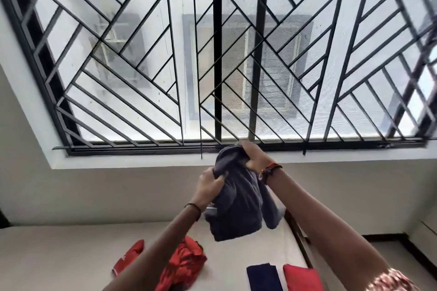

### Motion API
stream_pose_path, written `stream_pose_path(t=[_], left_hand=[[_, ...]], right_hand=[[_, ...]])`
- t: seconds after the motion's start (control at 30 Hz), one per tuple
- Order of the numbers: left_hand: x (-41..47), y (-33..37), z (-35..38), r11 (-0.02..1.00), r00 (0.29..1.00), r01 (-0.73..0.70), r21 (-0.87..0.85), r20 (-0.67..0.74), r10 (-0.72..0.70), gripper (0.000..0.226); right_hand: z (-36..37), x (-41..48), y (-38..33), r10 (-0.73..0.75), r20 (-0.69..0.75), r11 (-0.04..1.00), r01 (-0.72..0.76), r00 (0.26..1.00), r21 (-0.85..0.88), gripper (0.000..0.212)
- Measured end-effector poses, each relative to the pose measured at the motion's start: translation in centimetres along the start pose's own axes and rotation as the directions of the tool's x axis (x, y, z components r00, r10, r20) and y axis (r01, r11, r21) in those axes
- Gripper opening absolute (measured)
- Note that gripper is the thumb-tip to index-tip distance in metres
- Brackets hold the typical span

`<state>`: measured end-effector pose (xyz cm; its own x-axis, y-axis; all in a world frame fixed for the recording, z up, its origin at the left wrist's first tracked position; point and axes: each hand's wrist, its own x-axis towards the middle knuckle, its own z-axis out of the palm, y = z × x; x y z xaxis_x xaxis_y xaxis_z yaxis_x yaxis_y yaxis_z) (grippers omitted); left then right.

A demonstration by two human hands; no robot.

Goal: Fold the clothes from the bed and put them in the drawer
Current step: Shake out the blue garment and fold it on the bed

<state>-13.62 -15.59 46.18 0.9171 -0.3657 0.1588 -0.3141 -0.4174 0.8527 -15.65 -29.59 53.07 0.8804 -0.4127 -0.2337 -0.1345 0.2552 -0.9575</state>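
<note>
1. Both arms are raised over the bed point(59, 255), holding a slate-grey garment point(238, 198) up in the air in front of the window sill.
2. Left hand point(210, 184): fingers curled tight into a bunched fold on the garment's left side, lower than the other hand. A thin dark band point(194, 208) circles that wrist.
3. Right hand point(253, 156): higher and further off, fingers closed round the top of the garment. Red and dark bracelets point(270, 170) on that wrist.
4. The garment hangs crumpled from the two grips. Its lower hem is above the mattress, apart from it, and one loose part droops to the right.
5. On the bed, near and left of centre: a crumpled red garment point(186, 264), partly hidden by the left forearm. A red piece point(128, 257) shows left of that arm; I cannot tell whether it is the same item.
6. Near right on the bed: a folded navy piece point(262, 276) and, just beside it to the right, a folded red piece point(299, 277). They lie side by side, near the mattress's right edge.
7. A dark wooden bed frame point(295, 231) runs along that right edge.
8. Far side: a large window point(142, 66) with a black grille of diagonal bars.
9. A patterned sleeve point(392, 281) shows at the near right corner.
</note>
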Motion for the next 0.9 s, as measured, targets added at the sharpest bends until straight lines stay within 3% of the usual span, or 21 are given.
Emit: stream_pose_path(t=[0.1,0.2,0.33,0.43,0.5,0.57,0.63,0.7,0.77,0.83,0.9], left_hand=[[1.2,1.9,-0.4,0.97,0.995,0.092,-0.224,0.069,-0.078,0.023],[2.2,3.4,-1.0,0.827,0.967,0.251,-0.503,0.173,-0.187,0.022],[3.2,3.7,-1.9,0.671,0.922,0.379,-0.637,0.322,-0.216,0.021],[2.9,3.8,-2.9,0.599,0.9,0.432,-0.674,0.357,-0.249,0.023],[3.1,3.3,-3.3,0.563,0.877,0.477,-0.675,0.403,-0.26,0.033],[2.7,3.4,-4.0,0.521,0.855,0.503,-0.689,0.484,-0.186,0.049],[2.1,4.2,-4.7,0.521,0.837,0.502,-0.69,0.539,-0.092,0.04],[1.5,5.0,-5.0,0.555,0.826,0.479,-0.68,0.563,-0.022,0.039],[1.5,5.1,-5.2,0.568,0.822,0.485,-0.666,0.569,-0.034,0.038],[2.3,4.2,-5.1,0.556,0.842,0.494,-0.668,0.527,-0.116,0.032],[2.9,3.2,-5.3,0.561,0.853,0.499,-0.66,0.488,-0.185,0.034]], right_hand=[[-0.3,0.8,-0.5,-0.046,0.049,0.999,0.045,0.998,0.023,0.024],[-1.1,-0.7,-1.1,-0.048,0.109,0.999,0.049,0.993,-0.002,0.024],[-2.4,-2.5,-1.1,-0.296,0.097,0.921,0.311,0.95,-0.236,0.018],[-3.7,-5.3,-0.9,-0.523,0.191,0.776,0.557,0.83,-0.297,0.02],[-4.9,-6.9,-0.5,-0.585,0.322,0.677,0.667,0.744,-0.311,0.009],[-6.0,-8.2,0.3,-0.561,0.502,0.534,0.751,0.658,-0.389,0.042],[-6.5,-8.3,1.5,-0.493,0.627,0.294,0.794,0.603,-0.532,0.073],[-6.5,-7.5,2.8,-0.5,0.66,0.134,0.802,0.561,-0.582,0.071],[-5.5,-6.8,3.5,-0.593,0.594,0.214,0.818,0.543,-0.534,0.046],[-4.7,-6.2,3.3,-0.627,0.461,0.428,0.772,0.628,-0.47,0.039],[-4.3,-5.1,2.9,-0.641,0.358,0.512,0.726,0.679,-0.459,0.038]])
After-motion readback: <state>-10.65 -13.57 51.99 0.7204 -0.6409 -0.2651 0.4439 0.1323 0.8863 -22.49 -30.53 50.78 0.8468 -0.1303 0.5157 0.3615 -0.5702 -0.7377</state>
